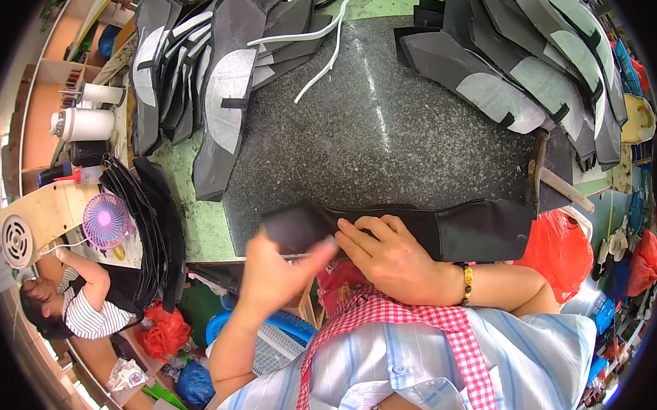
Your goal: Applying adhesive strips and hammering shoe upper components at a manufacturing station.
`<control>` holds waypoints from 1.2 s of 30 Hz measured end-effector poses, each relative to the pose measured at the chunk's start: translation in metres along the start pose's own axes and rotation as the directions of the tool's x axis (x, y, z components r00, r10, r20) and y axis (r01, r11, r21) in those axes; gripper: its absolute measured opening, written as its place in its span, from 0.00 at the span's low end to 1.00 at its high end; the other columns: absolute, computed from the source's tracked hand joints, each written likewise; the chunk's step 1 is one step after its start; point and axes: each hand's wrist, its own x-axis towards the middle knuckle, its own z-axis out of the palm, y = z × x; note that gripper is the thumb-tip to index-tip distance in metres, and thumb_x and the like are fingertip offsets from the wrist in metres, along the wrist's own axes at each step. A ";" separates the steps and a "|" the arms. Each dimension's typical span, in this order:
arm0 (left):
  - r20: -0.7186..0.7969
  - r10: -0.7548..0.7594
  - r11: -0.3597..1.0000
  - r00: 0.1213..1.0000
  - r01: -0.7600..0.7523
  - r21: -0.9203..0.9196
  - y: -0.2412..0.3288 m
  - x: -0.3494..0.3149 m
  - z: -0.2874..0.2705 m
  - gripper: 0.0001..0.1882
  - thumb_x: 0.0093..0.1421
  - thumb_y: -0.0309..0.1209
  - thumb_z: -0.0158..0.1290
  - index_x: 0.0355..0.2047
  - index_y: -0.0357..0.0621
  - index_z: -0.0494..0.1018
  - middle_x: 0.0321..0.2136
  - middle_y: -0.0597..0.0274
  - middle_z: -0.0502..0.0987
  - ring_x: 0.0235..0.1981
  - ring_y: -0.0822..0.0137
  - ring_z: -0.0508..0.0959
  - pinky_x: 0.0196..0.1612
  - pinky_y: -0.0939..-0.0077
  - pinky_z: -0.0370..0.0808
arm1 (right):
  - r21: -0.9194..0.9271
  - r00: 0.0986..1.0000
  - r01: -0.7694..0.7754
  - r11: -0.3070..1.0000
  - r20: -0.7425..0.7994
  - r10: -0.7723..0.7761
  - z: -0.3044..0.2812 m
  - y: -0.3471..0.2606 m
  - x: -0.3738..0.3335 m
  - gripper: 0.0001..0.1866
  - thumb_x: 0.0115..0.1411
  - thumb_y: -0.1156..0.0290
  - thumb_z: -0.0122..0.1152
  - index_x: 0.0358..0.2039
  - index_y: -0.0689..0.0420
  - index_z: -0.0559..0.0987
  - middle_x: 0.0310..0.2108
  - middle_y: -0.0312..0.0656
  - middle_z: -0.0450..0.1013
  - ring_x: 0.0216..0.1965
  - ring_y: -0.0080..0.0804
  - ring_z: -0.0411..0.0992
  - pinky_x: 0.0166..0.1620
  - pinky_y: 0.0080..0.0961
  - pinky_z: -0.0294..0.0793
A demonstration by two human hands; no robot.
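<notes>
A long black leather-like piece (483, 231) lies along the near edge of the dark speckled stone slab (326, 143), with a raised fold along its top. My right hand (400, 257) rests on the middle of this piece, its fingers stretched out flat and pointing left. At the piece's left end is my left hand (280, 273), smeared by motion. Its thumb points toward the right fingertips; the other fingers are too blurred to tell whether they grip the edge.
Stacks of grey-black cut panels with white patches stand at the back left (228, 99) and back right (500, 95). White strips (329, 58) lie between them. A wooden-handled tool (555, 184) sits at the slab's right edge. Another person (91, 303) works at the left, near a small fan (105, 220).
</notes>
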 end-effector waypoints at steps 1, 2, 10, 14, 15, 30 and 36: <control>0.018 -0.285 0.826 0.958 0.255 -0.502 -0.001 0.005 -0.005 0.18 0.58 0.41 0.64 0.41 0.41 0.75 0.35 0.63 0.80 0.33 0.69 0.78 0.41 0.70 0.75 | -0.038 1.000 0.006 0.999 0.008 -0.006 0.002 0.000 0.000 0.26 0.49 0.71 0.60 0.49 0.68 0.76 0.55 0.53 0.71 0.50 0.41 0.69 0.50 0.37 0.68; 0.083 -0.332 0.610 0.940 0.281 -0.741 -0.014 0.014 -0.006 0.14 0.62 0.36 0.60 0.42 0.40 0.74 0.37 0.63 0.80 0.36 0.74 0.79 0.40 0.76 0.76 | -0.074 1.000 0.012 0.997 0.017 -0.010 0.003 0.000 0.000 0.25 0.49 0.71 0.59 0.49 0.68 0.76 0.55 0.53 0.70 0.50 0.41 0.68 0.49 0.36 0.68; 0.134 -0.528 0.287 0.839 0.325 -0.901 -0.017 0.010 -0.008 0.11 0.55 0.21 0.59 0.39 0.39 0.74 0.36 0.59 0.80 0.37 0.66 0.81 0.44 0.70 0.79 | -0.173 0.998 0.032 0.984 0.054 -0.023 0.002 -0.003 -0.001 0.31 0.49 0.58 0.65 0.48 0.68 0.76 0.59 0.56 0.65 0.51 0.44 0.65 0.48 0.38 0.67; 0.082 -0.628 0.282 0.774 0.325 -0.903 -0.018 0.016 -0.003 0.14 0.54 0.19 0.59 0.41 0.37 0.72 0.35 0.57 0.79 0.37 0.63 0.81 0.44 0.65 0.79 | -0.139 0.992 0.038 0.990 0.127 -0.020 -0.003 -0.005 0.001 0.41 0.41 0.45 0.71 0.47 0.66 0.77 0.60 0.56 0.65 0.51 0.47 0.64 0.48 0.41 0.67; 0.066 -0.655 0.273 0.753 0.317 -0.908 -0.019 0.017 -0.003 0.15 0.54 0.20 0.59 0.42 0.36 0.71 0.35 0.57 0.79 0.38 0.63 0.81 0.44 0.64 0.79 | -0.136 0.992 0.035 0.990 0.122 -0.018 -0.001 -0.006 0.002 0.41 0.41 0.45 0.71 0.47 0.66 0.77 0.60 0.56 0.65 0.51 0.47 0.64 0.48 0.41 0.67; 0.107 -0.474 0.340 0.874 0.294 -0.893 -0.042 0.019 -0.010 0.09 0.59 0.20 0.55 0.40 0.40 0.71 0.37 0.59 0.79 0.38 0.67 0.80 0.45 0.70 0.78 | -0.144 0.982 -0.038 0.989 0.178 0.063 0.002 -0.015 0.012 0.32 0.38 0.50 0.75 0.38 0.57 0.74 0.64 0.53 0.60 0.53 0.49 0.63 0.47 0.45 0.66; 0.115 -0.432 0.353 0.894 0.285 -0.891 -0.038 0.019 -0.010 0.07 0.60 0.20 0.55 0.38 0.41 0.71 0.36 0.59 0.79 0.37 0.70 0.80 0.43 0.73 0.78 | -0.096 0.956 -0.098 0.991 0.269 0.121 -0.006 -0.020 0.027 0.32 0.39 0.50 0.75 0.38 0.56 0.73 0.67 0.50 0.57 0.51 0.42 0.64 0.45 0.44 0.65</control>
